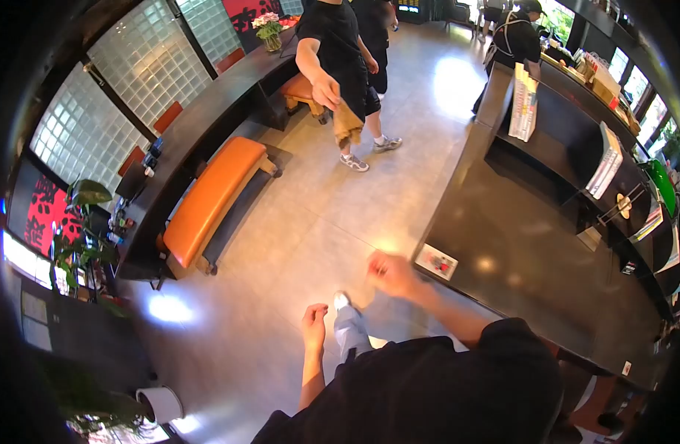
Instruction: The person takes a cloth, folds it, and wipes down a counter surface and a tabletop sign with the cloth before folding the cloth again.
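Note:
My left hand (314, 318) hangs over the floor in front of my body, fingers curled in, and nothing shows in it. Further right, my right hand (392, 274) is raised beside the corner of the dark counter (503, 222), loosely fisted and slightly blurred; I see nothing held there. Ahead of me a person in black stretches out a hand (326, 92) with a brown cloth (346, 123) hanging from it. That cloth is well apart from both my hands. A printed card (436, 262) lies on the counter near my right hand.
To the left stand an orange padded bench (214, 200) and a long dark bar (199, 96) with a flower vase (269, 33). Menus (523, 103) stand on the right counter's shelf. Another person in an apron (511, 37) is behind it. A white plant pot (160, 405) stands lower left.

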`<state>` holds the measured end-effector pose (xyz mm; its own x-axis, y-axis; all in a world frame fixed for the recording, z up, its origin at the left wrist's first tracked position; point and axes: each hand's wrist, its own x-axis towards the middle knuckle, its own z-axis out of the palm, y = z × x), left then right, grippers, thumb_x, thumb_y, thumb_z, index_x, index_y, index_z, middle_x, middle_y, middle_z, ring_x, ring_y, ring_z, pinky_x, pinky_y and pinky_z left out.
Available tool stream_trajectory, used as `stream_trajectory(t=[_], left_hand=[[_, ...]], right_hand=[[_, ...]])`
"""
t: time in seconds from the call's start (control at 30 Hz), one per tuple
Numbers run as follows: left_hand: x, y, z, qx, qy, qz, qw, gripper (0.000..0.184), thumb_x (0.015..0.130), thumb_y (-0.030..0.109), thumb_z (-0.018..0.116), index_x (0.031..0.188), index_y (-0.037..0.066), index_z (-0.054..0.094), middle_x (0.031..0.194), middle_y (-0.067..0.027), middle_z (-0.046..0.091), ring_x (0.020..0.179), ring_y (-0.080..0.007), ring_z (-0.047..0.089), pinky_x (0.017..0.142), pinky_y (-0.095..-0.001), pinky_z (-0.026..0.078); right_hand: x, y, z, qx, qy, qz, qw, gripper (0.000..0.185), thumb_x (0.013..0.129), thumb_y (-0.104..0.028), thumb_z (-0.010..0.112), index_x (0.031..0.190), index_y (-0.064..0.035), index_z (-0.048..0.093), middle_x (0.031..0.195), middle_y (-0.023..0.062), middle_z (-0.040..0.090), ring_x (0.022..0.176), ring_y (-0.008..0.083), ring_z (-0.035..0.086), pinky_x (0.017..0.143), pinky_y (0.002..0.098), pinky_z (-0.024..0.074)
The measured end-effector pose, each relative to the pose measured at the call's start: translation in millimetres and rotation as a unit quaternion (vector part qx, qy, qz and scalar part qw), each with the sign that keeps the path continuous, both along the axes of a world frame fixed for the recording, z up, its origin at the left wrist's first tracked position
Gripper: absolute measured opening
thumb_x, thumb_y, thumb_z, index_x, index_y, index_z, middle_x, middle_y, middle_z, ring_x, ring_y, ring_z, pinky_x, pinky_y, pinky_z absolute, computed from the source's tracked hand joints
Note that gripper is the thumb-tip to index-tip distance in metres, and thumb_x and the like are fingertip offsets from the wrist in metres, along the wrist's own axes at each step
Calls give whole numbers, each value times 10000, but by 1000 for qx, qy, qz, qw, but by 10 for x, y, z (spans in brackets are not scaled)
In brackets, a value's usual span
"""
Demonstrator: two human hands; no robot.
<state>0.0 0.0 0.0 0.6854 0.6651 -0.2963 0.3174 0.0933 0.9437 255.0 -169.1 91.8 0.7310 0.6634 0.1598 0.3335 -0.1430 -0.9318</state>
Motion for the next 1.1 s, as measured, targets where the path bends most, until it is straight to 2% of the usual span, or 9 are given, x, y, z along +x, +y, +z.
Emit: stream_trajectory(t=[0.07, 0.13, 0.3, 0.47, 0.53, 0.67, 0.73, 0.87, 1.1], left_hand=[[-347, -79, 40, -82, 62, 59, 993, 190, 992, 183, 539, 1093, 59, 641, 1060, -68, 700, 1033, -182, 657, 840, -307, 480], [705, 1362, -305, -55, 26, 30, 998, 187, 993, 185, 538, 1085, 61, 643, 1058, -65, 700, 1034, -179, 656, 829, -303, 477], [1393, 2303, -240, -52, -25, -35, 998, 178, 996, 156, 533, 1069, 40, 646, 1034, -75, 696, 958, -174, 660, 857, -298, 490], [2619, 3023, 361, 14, -52, -82, 995, 179, 993, 135, 531, 1065, 23, 650, 1018, -80, 703, 982, -167, 654, 885, -291, 492], [3058, 3132, 413, 11, -63, -86, 994, 182, 992, 134, 531, 1065, 19, 652, 1016, -80, 706, 989, -164, 654, 881, -287, 493], [3828, 3055, 265, -49, -90, -157, 982, 211, 1005, 186, 528, 1085, 37, 655, 1053, -70, 708, 1016, -175, 656, 901, -317, 490], [4254, 2970, 250, -96, -76, -211, 970, 291, 1022, 268, 510, 1148, 47, 650, 1100, -70, 697, 1057, -184, 642, 926, -349, 486], [5149, 2818, 381, -187, -41, -316, 929, 552, 1033, 452, 430, 1373, 24, 514, 1413, -94, 532, 1299, -230, 488, 1013, -442, 441], [6501, 2509, 1408, -391, -163, -352, 834, 613, 1039, 458, 455, 1473, 32, 371, 1468, -77, 466, 1354, -208, 431, 1123, -382, 334]], right_hand=[[27, -94, 34, 28, -81, -89, 992, 432, 771, -237, 772, 1135, -65, 617, 1078, 134, 654, 976, 243, 642, 834, 361, 513], [1472, 1241, 345, 41, -269, -234, 933, 558, 761, -285, 784, 1225, -56, 576, 1206, 152, 605, 1127, 300, 577, 953, 392, 462], [2602, 2032, 592, -21, -325, -365, 872, 640, 757, -319, 773, 1298, -64, 545, 1258, 173, 575, 1209, 356, 522, 1008, 422, 423], [3150, 2289, 313, -58, -175, -340, 922, 398, 804, -255, 675, 1148, -59, 637, 845, 189, 684, 811, 336, 687, 754, 406, 536], [3135, 2283, 284, -74, -105, -306, 943, 322, 864, -181, 615, 1139, -14, 628, 821, 95, 692, 782, 219, 684, 685, 362, 515], [3145, 2259, -170, 73, 150, -199, 966, 321, 887, -102, 571, 1192, -11, 614, 990, 38, 688, 924, 124, 643, 801, 292, 500], [3129, 2289, -146, 221, 340, -132, 904, 370, 888, -72, 562, 1255, -25, 581, 1135, 11, 647, 1057, 105, 597, 918, 256, 462], [3561, 2284, -116, 319, 427, -115, 839, 412, 877, -86, 567, 1285, -30, 549, 1170, 35, 632, 1046, 148, 613, 935, 300, 480], [4353, 2153, 500, 348, 359, -96, 861, 511, 888, -118, 580, 1375, -15, 462, 1286, 72, 578, 1180, 174, 561, 1024, 326, 423]])
